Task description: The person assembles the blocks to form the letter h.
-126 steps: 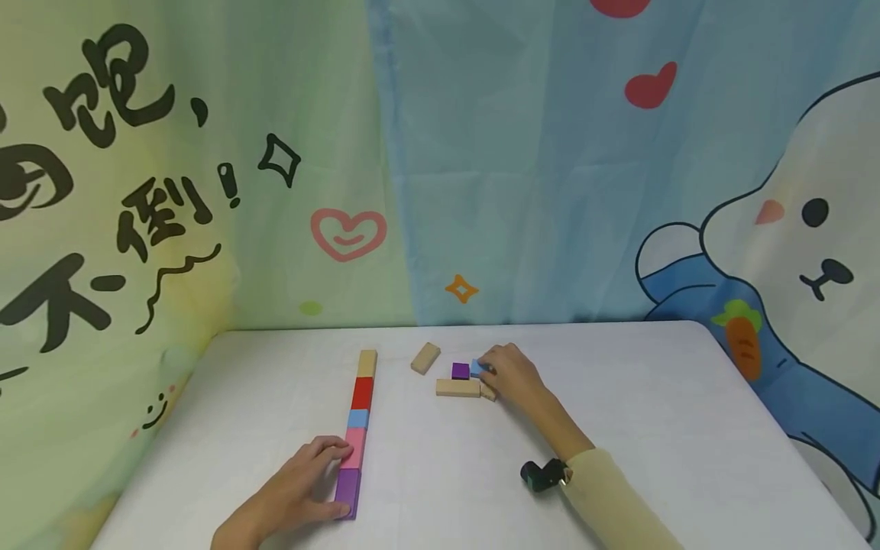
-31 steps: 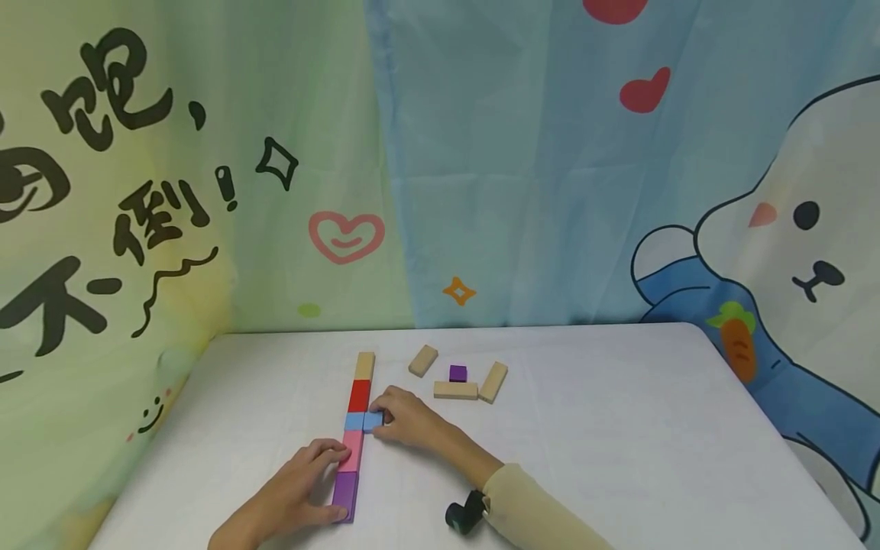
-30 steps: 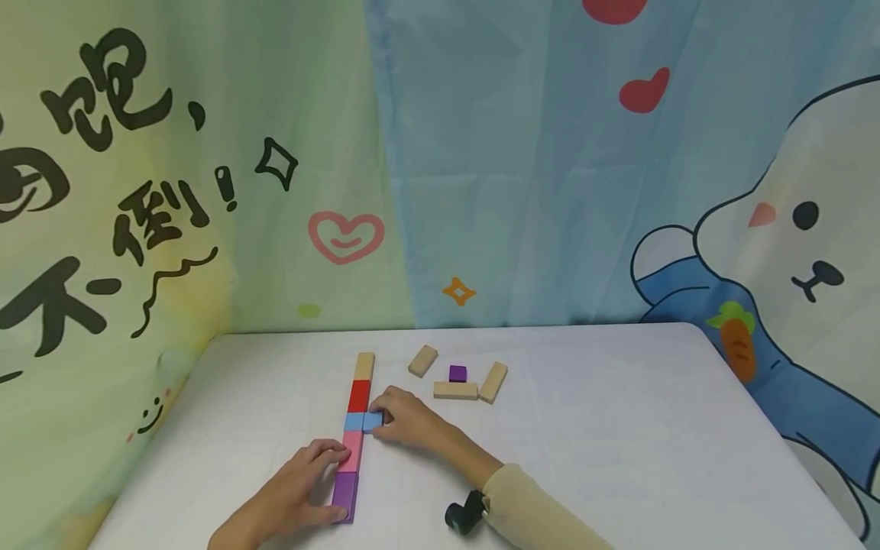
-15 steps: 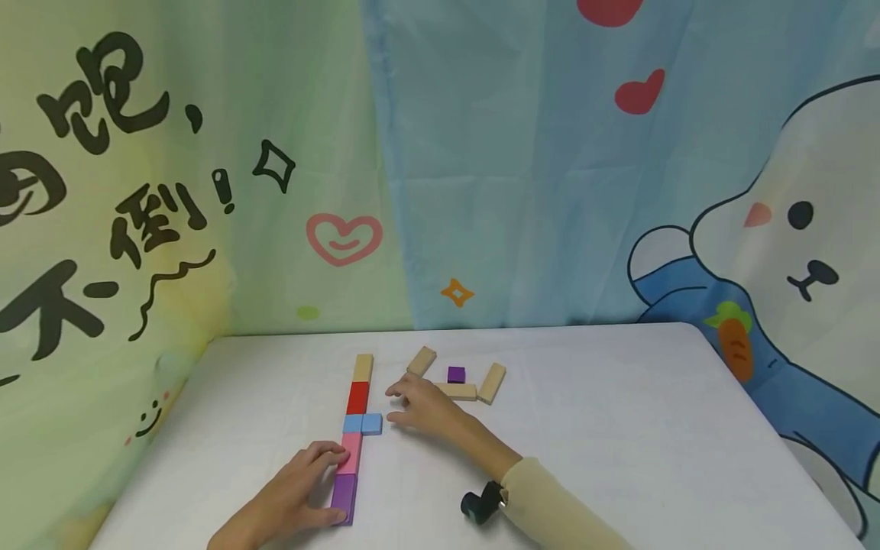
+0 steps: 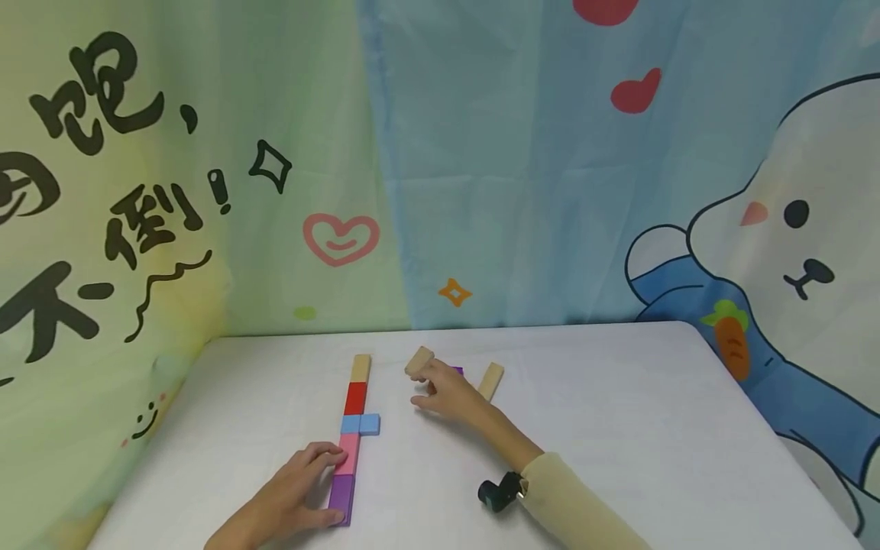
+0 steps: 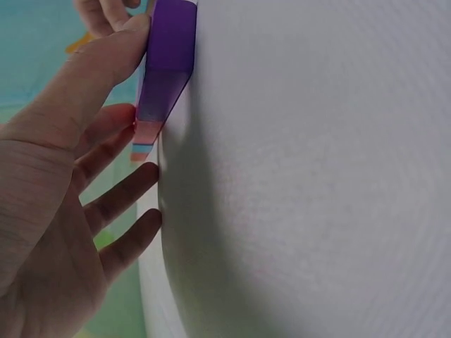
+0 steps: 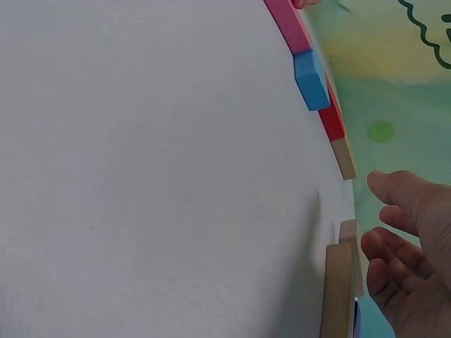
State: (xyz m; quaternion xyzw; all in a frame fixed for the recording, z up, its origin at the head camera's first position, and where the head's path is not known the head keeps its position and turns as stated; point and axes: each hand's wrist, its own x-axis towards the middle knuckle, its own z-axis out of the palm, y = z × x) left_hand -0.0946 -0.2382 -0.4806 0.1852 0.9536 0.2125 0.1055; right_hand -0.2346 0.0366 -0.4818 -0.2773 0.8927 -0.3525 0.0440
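On the white table, a row of wooden blocks runs away from me: purple [image 5: 342, 493], pink [image 5: 351, 457], light blue [image 5: 351, 424], red [image 5: 355, 398], then natural wood [image 5: 360, 368]. A second light blue block [image 5: 370, 424] lies against the row's right side. My left hand [image 5: 292, 489] rests along the row's left side, thumb at the purple block, fingertips at the pink one. My right hand [image 5: 450, 393] is over the loose blocks, fingertips by a tilted natural wood block [image 5: 418, 359]; in the right wrist view, nothing sits between thumb and fingers.
Behind the right hand, a small purple block [image 5: 457, 370] is mostly hidden. A natural wood block [image 5: 491, 380] lies slanted beside the right wrist, and another wood block [image 7: 337, 292] shows in the right wrist view. A printed curtain [image 5: 481, 191] hangs behind the table [image 5: 584, 397].
My right hand brought a light blue block from the loose pile to the row, let it go, then moved back right and away toward the wood blocks. My left hand has stayed put.
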